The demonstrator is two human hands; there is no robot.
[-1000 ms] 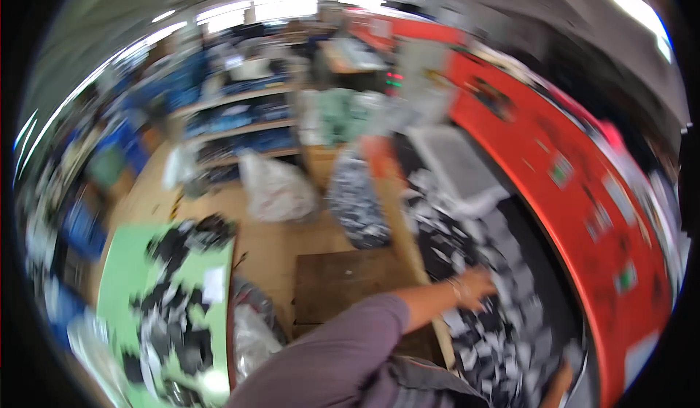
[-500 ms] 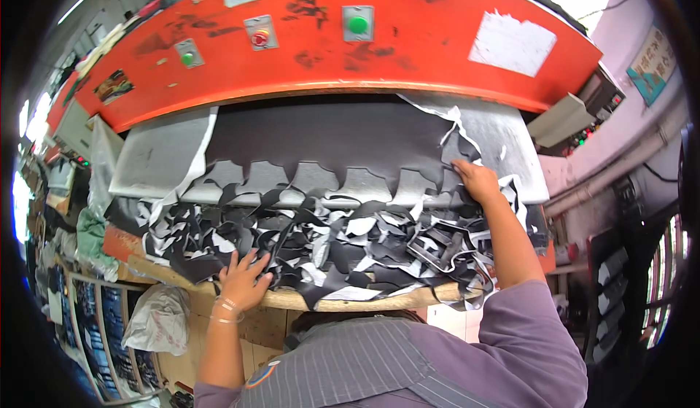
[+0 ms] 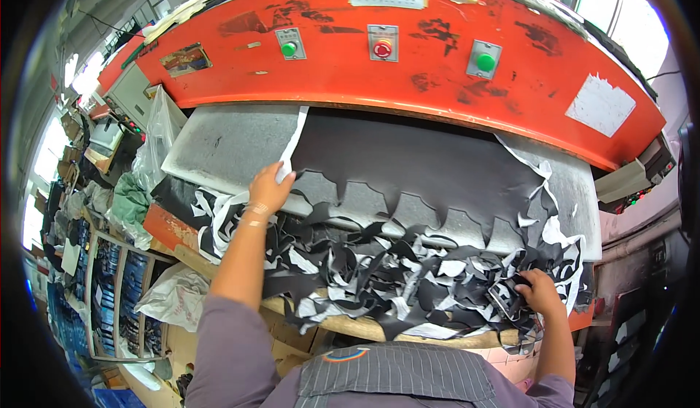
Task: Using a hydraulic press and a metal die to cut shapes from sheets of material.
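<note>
A dark sheet of leather-like material (image 3: 415, 156) with a white edge lies on the grey press bed (image 3: 226, 149); its near edge has a row of scalloped cut-outs. My left hand (image 3: 271, 188) is closed on the sheet's left edge strip, thumb and fingers pinching it. My right hand (image 3: 543, 293) is lower, at the right end of the scrap heap, with fingers closed on the rim of a dark metal cutting die (image 3: 503, 300). Black and white offcuts (image 3: 379, 269) lie heaped in front of the bed, partly around the die.
The red press beam (image 3: 328, 65) spans the far side, with green buttons and a red one. A wooden rail (image 3: 350, 326) borders the heap nearest me. At left stand a rack of dark pieces (image 3: 120, 298) and a whitish sack (image 3: 175, 295); a control box (image 3: 634, 175) sits at right.
My left hand has gone from the offcuts up to the sheet's left edge. My right hand has left the sheet's right edge and come down to the cutting die. The view has shifted left.
</note>
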